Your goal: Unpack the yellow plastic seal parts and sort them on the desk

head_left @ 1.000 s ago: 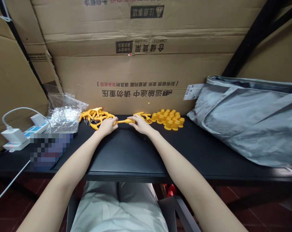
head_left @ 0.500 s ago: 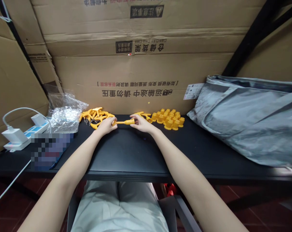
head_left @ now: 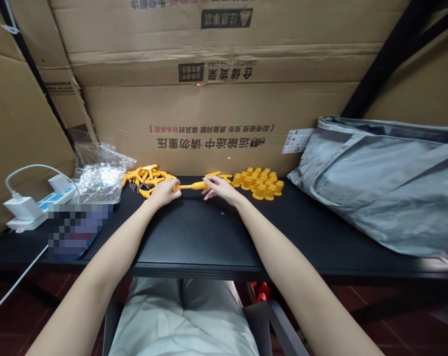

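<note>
Over the back of the black desk, my left hand [head_left: 167, 192] is closed on one end of a yellow corkscrew-like piece [head_left: 187, 187]. Its thin, twisted shaft points right and widens into a smooth sleeve [head_left: 198, 185]. My right hand [head_left: 220, 189] has its fingers around that wider end, with the lower fingers loosely bent. The tip inside the right hand is hidden. Beside my left hand lies a pile of yellow T-shaped handles [head_left: 144, 174], some with metal spirals. Several yellow flanged cups [head_left: 259, 190] stand right of my right hand, and yellow handles [head_left: 224, 176] lie just behind it.
Crumpled clear plastic [head_left: 100, 180] and a white power strip [head_left: 46, 205] with chargers are at the left. A dark blue packet [head_left: 94, 227], partly blurred out, lies nearer. A big grey bag [head_left: 379, 188] fills the right side. Cardboard [head_left: 209, 109] walls the back.
My right hand has shifted slightly over the sleeve end, and its fingers now cover more of it. My left hand keeps its hold almost unmoved. A small blue spot on the desk shows more clearly.
</note>
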Demonstrator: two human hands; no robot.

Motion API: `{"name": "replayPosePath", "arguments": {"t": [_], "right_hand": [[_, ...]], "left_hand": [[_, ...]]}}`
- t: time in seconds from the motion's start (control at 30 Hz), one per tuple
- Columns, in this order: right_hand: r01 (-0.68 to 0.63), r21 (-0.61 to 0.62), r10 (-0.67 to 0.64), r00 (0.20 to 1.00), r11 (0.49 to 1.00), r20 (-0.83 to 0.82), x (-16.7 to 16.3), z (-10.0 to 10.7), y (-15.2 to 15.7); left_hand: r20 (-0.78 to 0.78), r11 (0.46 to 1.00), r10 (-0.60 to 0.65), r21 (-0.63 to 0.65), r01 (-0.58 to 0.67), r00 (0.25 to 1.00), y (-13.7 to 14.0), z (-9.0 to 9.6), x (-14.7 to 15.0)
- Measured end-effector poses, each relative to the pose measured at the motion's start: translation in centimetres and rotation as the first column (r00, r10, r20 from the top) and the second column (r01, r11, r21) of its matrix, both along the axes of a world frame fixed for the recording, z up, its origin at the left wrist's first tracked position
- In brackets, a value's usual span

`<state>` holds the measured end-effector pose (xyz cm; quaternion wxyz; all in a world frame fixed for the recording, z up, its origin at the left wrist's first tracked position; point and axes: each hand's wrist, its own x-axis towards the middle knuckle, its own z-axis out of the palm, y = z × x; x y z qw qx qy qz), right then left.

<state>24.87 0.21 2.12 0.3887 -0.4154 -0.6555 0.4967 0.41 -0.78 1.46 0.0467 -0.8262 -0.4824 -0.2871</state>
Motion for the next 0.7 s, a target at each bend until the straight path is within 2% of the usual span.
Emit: {"name": "replayPosePath", "arguments": {"t": [0.13, 0.2, 0.3, 0.5, 0.63, 0.7], "right_hand": [[-0.133, -0.04, 0.132, 0.991, 0.99, -0.035, 0.29, 0.45, -0.59], [-0.15, -0.048, 0.149, 0.988, 0.987, -0.032, 0.35, 0.57, -0.69], [-0.114, -0.076, 0.115, 0.993, 0.991, 0.003, 0.12, 0.63, -0.67], [0.061, -0.151, -0.044, 0.992, 0.987, 0.115, -0.65, 0.75, -0.71], [0.04, -0.208, -0.026, 0.997, 0.977, 0.068, -0.26, 0.8, -0.73], [-0.002, -0.178, 0.002, 1.0, 0.984, -0.002, 0.08, 0.74, -0.69]], "left_hand": [[-0.001, 1.0, 0.012, -0.003, -0.012, 1.0, 0.18, -0.08, -0.2], [-0.002, 1.0, 0.005, 0.001, -0.005, 1.0, 0.17, -0.05, -0.28], [0.003, 1.0, -0.011, 0.014, 0.011, 1.0, 0.02, 0.06, -0.19], [0.009, 1.0, -0.013, 0.029, 0.013, 1.0, -0.15, 0.25, 0.11], [0.005, 1.0, 0.015, 0.019, -0.015, 1.0, 0.0, 0.21, -0.08], [0.008, 0.999, 0.025, 0.021, -0.025, 1.0, 0.03, 0.18, -0.17]]}}
